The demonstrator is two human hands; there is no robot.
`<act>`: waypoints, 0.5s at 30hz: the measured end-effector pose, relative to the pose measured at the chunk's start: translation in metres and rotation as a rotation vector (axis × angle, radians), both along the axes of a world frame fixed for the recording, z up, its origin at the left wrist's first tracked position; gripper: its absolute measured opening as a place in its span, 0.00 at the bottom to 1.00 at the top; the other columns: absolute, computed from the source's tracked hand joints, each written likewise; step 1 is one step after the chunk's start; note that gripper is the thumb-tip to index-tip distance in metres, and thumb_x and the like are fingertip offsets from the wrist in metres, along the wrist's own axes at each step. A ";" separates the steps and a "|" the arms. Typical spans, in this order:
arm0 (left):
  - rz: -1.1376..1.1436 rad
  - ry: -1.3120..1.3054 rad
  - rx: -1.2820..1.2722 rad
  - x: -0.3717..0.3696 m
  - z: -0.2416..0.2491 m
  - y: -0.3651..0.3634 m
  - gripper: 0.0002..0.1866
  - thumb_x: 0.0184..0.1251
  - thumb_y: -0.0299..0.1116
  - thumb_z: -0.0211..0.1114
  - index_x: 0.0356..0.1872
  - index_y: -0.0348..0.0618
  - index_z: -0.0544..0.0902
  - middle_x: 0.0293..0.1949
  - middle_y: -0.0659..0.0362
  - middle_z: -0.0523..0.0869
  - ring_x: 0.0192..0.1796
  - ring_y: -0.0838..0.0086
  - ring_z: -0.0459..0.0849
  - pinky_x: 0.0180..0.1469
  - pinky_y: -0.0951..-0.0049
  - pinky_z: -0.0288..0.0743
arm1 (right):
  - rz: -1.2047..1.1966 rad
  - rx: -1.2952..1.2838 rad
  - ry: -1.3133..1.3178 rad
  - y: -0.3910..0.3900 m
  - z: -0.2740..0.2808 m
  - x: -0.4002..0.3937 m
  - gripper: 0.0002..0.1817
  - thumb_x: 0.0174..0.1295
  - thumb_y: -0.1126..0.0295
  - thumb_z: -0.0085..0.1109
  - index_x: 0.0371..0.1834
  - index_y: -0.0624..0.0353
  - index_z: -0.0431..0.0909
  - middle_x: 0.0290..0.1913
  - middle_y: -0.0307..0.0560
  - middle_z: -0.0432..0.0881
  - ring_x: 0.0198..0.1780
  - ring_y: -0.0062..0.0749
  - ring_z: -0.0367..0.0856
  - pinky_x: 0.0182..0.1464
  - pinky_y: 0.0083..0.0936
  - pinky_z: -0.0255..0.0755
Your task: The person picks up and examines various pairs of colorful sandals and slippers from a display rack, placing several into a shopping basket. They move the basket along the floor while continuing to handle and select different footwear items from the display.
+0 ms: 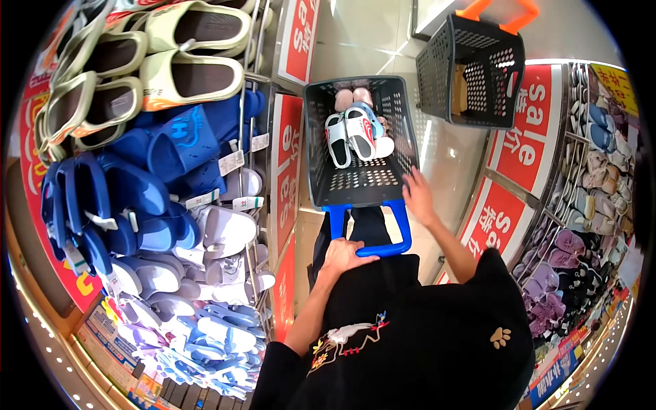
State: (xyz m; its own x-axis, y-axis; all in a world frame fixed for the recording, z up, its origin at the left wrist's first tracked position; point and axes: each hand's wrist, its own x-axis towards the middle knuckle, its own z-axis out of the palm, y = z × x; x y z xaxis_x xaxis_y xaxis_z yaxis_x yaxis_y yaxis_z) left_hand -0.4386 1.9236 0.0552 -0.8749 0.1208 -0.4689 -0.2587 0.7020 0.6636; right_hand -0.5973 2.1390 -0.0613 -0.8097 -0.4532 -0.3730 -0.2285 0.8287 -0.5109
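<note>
My left hand (344,256) is wrapped round the blue handle (393,249) of a dark grey perforated shopping basket (362,197), close in front of my body. My right hand (418,195) is beside the basket's near right corner, fingers stretched out and holding nothing. Inside the basket lies a pair of white slides (360,133) with red and black markings. Pink slippers (344,100) sit behind them at the far end, and a light blue piece of footwear (369,113) is partly hidden under the white pair.
A second dark basket (468,89) with an orange handle stands on the tiled floor (348,41) ahead to the right. On the left, a rack holds cream slides (191,78) and blue slides (140,188). Red sale signs (523,130) edge both sides, with shoe shelves (594,178) at right.
</note>
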 end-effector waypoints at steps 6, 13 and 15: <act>0.037 0.057 -0.003 -0.043 -0.001 -0.029 0.30 0.45 0.65 0.65 0.22 0.43 0.86 0.13 0.50 0.79 0.22 0.56 0.81 0.30 0.64 0.76 | -0.152 -0.071 -0.418 -0.040 0.081 0.025 0.13 0.65 0.65 0.47 0.38 0.62 0.79 0.34 0.56 0.82 0.39 0.49 0.82 0.43 0.38 0.73; -0.048 0.116 -0.015 -0.110 -0.004 -0.072 0.30 0.48 0.65 0.63 0.26 0.42 0.88 0.15 0.46 0.78 0.22 0.53 0.80 0.29 0.63 0.75 | -0.148 -0.203 -0.132 -0.080 0.093 -0.005 0.19 0.66 0.63 0.44 0.21 0.63 0.76 0.21 0.54 0.79 0.26 0.51 0.79 0.32 0.42 0.70; -0.017 0.079 -0.013 -0.130 -0.006 -0.082 0.30 0.52 0.63 0.60 0.24 0.40 0.87 0.16 0.45 0.79 0.24 0.53 0.81 0.30 0.61 0.76 | -0.173 -0.214 -0.086 -0.089 0.088 -0.018 0.19 0.66 0.63 0.44 0.21 0.63 0.76 0.20 0.54 0.78 0.25 0.50 0.79 0.32 0.40 0.70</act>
